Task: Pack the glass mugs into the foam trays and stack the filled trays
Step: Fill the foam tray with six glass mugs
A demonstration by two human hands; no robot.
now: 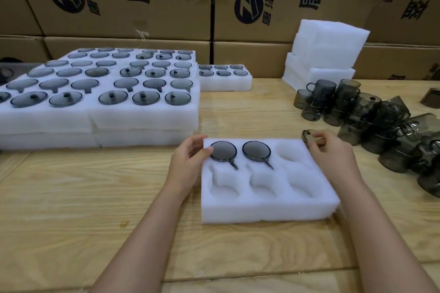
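Observation:
A white foam tray [266, 209] with six pockets lies on the wooden table in front of me. Two smoky glass mugs [223, 151] [256, 150] sit upside down in its back-left and back-middle pockets; the other pockets hold nothing. My left hand [188, 164] rests at the tray's left edge, its thumb touching the rim of the left mug. My right hand [333, 150] pinches a third glass mug [307, 135] just beyond the tray's back-right corner. A heap of loose mugs [371, 121] lies to the right.
Filled foam trays [95, 112] are stacked in layers at the left, with one more filled tray [223, 78] behind them. Bare foam trays [326, 54] are piled at the back right. Cardboard boxes [142, 0] wall off the far side of the table.

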